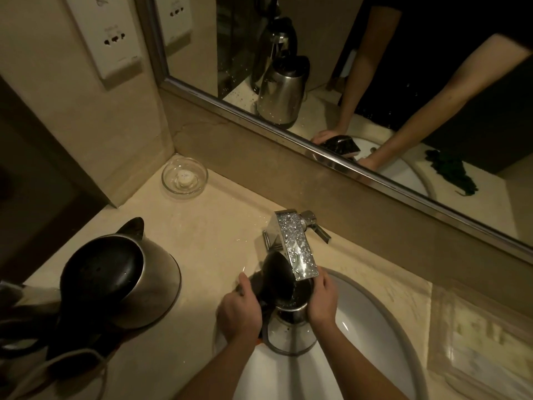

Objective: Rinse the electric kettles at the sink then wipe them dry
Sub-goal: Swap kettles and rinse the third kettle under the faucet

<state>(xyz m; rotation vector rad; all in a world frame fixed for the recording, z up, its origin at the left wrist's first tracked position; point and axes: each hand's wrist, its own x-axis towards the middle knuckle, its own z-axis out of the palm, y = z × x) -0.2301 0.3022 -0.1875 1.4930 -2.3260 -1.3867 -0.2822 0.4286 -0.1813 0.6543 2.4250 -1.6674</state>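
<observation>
Both forearms reach in from the near edge of the counter [207,226] and meet over the sink [375,327]. The left hand [240,314], knuckles up, is clenched round the dark handle of a steel kettle [291,333]. The right hand [323,298] cups the kettle's upper body from the right, grasping it with the fingers laid along the rim. The kettle is held roughly upright over the basin's left half. Its black lid [277,280] is hinged open, and its mouth is just under the spout of the wet faucet [297,249]. A second kettle [155,284], lid closed, sits near the counter's left edge, and a glass dish [184,176] sits in the back-left corner
</observation>
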